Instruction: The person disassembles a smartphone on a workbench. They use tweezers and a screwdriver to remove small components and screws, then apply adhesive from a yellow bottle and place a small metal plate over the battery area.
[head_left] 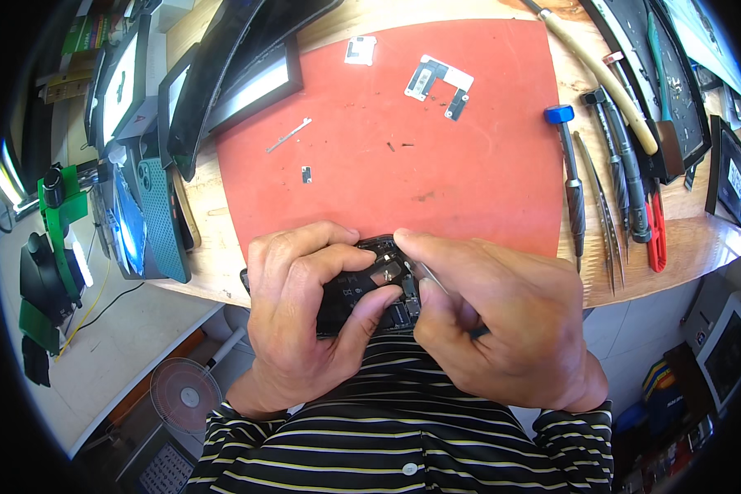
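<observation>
An opened smartphone with bare inner parts sits at the near edge of the red mat, in front of my striped shirt. My left hand grips it, thumb and fingers pressing by a copper-coloured patch on its black inner face. Pinched in my right hand is a thin metal tool, its tip at the phone's right side; its kind is hidden by the fingers. My right index finger touches the phone's top corner. Beyond lie a metal shield plate, a smaller plate, a thin strip and a small dark piece.
Right of the mat lie a blue-capped screwdriver, tweezers, several more drivers and a red-handled tool. Dark panels and a teal phone case stand at the left. Below the table's left side is a fan.
</observation>
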Demonstrator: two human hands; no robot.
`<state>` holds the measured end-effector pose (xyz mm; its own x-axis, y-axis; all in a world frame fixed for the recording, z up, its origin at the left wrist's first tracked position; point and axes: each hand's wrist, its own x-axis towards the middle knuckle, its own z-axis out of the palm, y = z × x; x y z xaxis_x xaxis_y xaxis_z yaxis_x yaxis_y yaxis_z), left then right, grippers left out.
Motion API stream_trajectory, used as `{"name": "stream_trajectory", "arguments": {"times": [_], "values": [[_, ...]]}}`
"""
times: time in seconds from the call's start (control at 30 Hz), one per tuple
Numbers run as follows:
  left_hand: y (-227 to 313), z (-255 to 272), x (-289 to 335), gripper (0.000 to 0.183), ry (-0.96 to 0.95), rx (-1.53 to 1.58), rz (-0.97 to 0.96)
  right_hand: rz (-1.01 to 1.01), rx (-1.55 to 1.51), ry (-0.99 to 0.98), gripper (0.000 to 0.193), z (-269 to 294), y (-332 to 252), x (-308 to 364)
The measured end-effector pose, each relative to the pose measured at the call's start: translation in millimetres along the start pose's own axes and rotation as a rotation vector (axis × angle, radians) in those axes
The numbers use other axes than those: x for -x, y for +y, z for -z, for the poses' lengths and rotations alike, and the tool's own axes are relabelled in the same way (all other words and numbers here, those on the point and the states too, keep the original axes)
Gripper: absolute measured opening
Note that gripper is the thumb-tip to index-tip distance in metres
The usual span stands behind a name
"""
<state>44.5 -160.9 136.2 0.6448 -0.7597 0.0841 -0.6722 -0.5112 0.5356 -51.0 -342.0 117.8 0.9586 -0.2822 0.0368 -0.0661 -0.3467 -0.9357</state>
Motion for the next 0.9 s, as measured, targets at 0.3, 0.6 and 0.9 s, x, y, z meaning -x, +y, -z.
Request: {"name": "stream_trajectory", "arguments": {"times": [0.3, 0.6, 0.9], "values": [[0.0, -1.7, 0.3, 0.042, 0.015, 0.008, -0.002, -0.023, -0.010, -0.014, 0.042, 0.8, -1.8, 0.5], [0.4, -1.6, 0.6, 0.042, 0.016, 0.014, 0.002, -0.020, 0.003, -0.016, 0.042, 1.4, -1.4, 0.4], [0.2, -1.4, 0.3, 0.042, 0.010, 0.005, -0.012, 0.002, 0.025, 0.015, 0.041, 0.0, -0.5, 0.0]]}}
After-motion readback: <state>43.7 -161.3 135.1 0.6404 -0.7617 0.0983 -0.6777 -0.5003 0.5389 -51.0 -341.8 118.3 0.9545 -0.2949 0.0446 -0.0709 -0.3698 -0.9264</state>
